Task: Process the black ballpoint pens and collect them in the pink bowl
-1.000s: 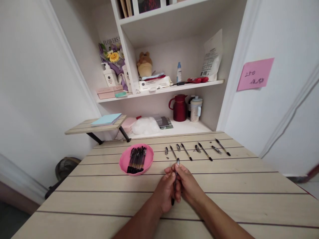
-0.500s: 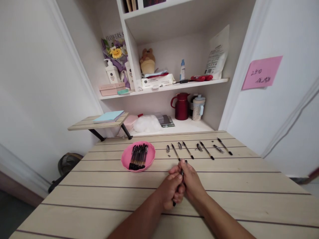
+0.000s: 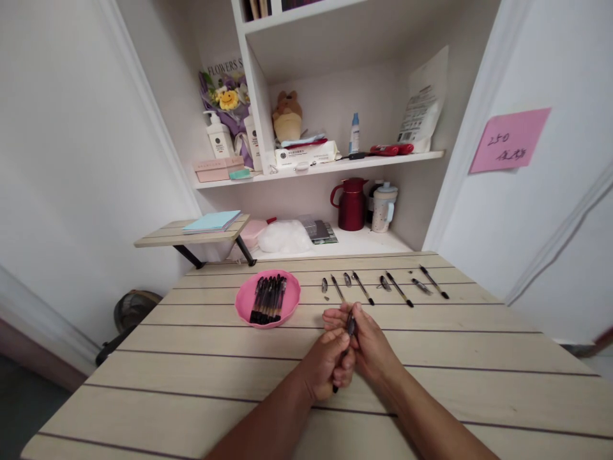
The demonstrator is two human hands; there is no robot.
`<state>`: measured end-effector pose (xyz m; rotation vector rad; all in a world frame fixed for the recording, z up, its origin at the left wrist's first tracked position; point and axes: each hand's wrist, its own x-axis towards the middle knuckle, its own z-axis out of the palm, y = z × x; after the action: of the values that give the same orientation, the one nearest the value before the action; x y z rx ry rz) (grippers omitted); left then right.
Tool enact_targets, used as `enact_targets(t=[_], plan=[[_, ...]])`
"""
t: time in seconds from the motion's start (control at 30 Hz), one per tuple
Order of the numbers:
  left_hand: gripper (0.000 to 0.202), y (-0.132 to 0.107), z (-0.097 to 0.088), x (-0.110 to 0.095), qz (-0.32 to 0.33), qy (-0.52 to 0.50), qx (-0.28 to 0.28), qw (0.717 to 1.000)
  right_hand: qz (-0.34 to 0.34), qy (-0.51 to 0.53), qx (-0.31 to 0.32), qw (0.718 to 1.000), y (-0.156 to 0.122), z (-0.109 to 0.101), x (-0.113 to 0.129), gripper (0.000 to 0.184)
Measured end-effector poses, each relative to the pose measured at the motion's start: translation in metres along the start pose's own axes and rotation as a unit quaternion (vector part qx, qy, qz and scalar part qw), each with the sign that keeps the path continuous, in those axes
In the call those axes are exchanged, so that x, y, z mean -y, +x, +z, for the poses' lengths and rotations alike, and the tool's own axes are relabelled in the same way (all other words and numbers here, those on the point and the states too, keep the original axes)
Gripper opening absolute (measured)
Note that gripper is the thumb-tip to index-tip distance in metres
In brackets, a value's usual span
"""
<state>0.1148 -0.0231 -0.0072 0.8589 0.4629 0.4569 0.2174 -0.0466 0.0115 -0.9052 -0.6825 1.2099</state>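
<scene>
My left hand (image 3: 330, 361) is closed round the lower part of a black pen (image 3: 351, 324), whose dark end pokes out below the fist. At the pen's upper end, my right hand (image 3: 371, 338) grips it between thumb and fingers, touching the left hand. Just beyond my hands lies a pen refill with a black end (image 3: 338, 287), partly hidden by the fingers. Several more such pens without caps lie in a row to the right, among them one black-ended pen (image 3: 399, 289). Small dark clear caps (image 3: 384, 283) lie beside them.
A pink bowl (image 3: 241, 311) holding several black pens stands left of my hands on the slatted table (image 3: 201, 364). A small raised stand (image 3: 163, 236) bears blue paper (image 3: 213, 222). Behind the table is a shelf with a red jug (image 3: 352, 206) and a lidded cup (image 3: 384, 207).
The fingers of my right hand have shifted on the pen, so more of its upper part shows. My left hand keeps its grip. The camera view has moved slightly.
</scene>
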Motion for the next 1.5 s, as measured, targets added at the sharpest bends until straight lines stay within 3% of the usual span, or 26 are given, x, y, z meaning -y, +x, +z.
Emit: enact_targets(t=[0.1,0.2,0.4,0.6,0.83,0.97,1.07,1.17,1.27,1.4,1.5], plan=[[0.036,0.006,0.001,0.006,0.052,0.033,-0.075,0.995,-0.011,-0.083,-0.008,0.996,0.005,-0.004,-0.008,0.04],[0.038,0.009,0.001,0.008,0.059,0.062,-0.1,0.991,-0.028,-0.121,-0.017,0.992,0.005,-0.005,-0.012,0.037],[0.036,0.006,0.004,0.005,0.059,0.074,-0.097,0.991,0.004,-0.086,-0.027,0.996,0.001,-0.001,-0.009,0.037],[0.036,0.001,0.005,0.002,0.041,0.039,-0.063,0.996,-0.095,-0.213,-0.035,0.972,0.002,-0.002,-0.002,0.039],[0.031,0.004,0.006,0.017,0.042,0.076,-0.035,0.996,-0.042,-0.034,-0.156,0.986,0.012,-0.013,0.005,0.036],[0.031,0.006,0.006,0.015,0.031,0.084,-0.037,0.995,-0.024,0.042,-0.11,0.993,0.018,-0.022,0.01,0.036],[0.032,0.004,0.005,0.012,0.035,0.093,-0.044,0.994,-0.069,0.079,-0.114,0.988,0.025,-0.033,0.011,0.034],[0.03,0.004,0.001,0.007,0.05,0.088,-0.056,0.993,-0.095,0.01,-0.151,0.984,0.035,-0.045,0.01,0.037],[0.026,0.004,-0.006,-0.005,0.073,0.079,-0.118,0.987,-0.069,-0.14,-0.131,0.979,0.046,-0.048,0.007,0.04],[0.021,0.005,-0.022,-0.029,0.145,0.069,-0.237,0.958,-0.045,-0.273,-0.09,0.957,0.069,-0.032,0.003,0.03],[0.02,0.006,-0.034,-0.038,0.186,0.039,-0.282,0.94,-0.038,-0.386,-0.056,0.92,0.095,-0.011,-0.002,0.018]])
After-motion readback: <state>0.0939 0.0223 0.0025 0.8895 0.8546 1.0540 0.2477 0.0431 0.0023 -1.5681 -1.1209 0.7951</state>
